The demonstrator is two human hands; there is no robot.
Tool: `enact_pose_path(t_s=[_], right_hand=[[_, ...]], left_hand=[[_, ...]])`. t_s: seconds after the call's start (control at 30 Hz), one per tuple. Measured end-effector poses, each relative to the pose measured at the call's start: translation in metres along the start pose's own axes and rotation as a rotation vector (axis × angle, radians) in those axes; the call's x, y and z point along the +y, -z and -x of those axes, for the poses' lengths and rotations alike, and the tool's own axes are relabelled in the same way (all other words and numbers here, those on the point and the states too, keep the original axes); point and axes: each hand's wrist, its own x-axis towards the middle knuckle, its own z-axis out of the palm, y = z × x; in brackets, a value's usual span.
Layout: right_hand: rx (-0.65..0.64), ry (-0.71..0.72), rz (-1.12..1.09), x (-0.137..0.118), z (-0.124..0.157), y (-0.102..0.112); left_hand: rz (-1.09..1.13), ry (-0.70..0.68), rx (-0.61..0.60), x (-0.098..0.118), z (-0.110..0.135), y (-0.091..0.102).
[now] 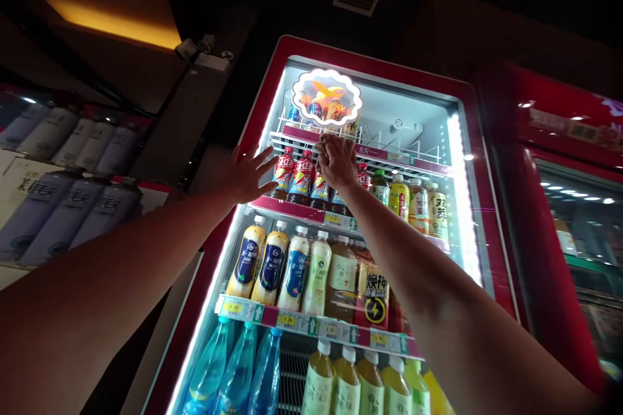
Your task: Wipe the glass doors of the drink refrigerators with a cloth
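My right hand [337,162] reaches up to the front rail of the fridge's top wire shelf [389,157], its fingers curled just below several cans [316,110]; what they grip is hidden. My left hand [248,175] is open, fingers spread, against the left edge of the red fridge frame [272,71], beside red-labelled bottles [285,172] on the second shelf. A glowing scalloped sign [327,96] hangs in front of the cans.
Lower shelves hold yellow and white bottles [272,266], blue water bottles [233,369] and yellow tea bottles [360,382]. The open fridge door [195,117] stands edge-on at the left. A second red fridge [559,175] stands at the right. Large pale bottles [63,207] line the left wall.
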Motion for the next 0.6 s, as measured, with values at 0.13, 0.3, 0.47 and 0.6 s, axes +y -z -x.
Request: enact_pose_path(t_s=[0.13, 0.3, 0.47, 0.6], right_hand=[[-0.007, 0.031, -0.011, -0.046, -0.007, -0.019], [-0.124, 0.407, -0.016, -0.074, -0.009, -0.023], [-0.102, 0.18, -0.005, -0.073, -0.051, -0.024], [-0.038, 0.093, -0.055, -0.104, -0.07, -0.036]], left_hand=[[-0.064, 0.055, -0.03, -0.007, 0.008, -0.006], [0.003, 0.046, 0.054, -0.015, 0.012, -0.016], [0.055, 0.041, 0.091, -0.017, 0.014, -0.02], [0.082, 0.016, 0.109, -0.018, 0.015, -0.02]])
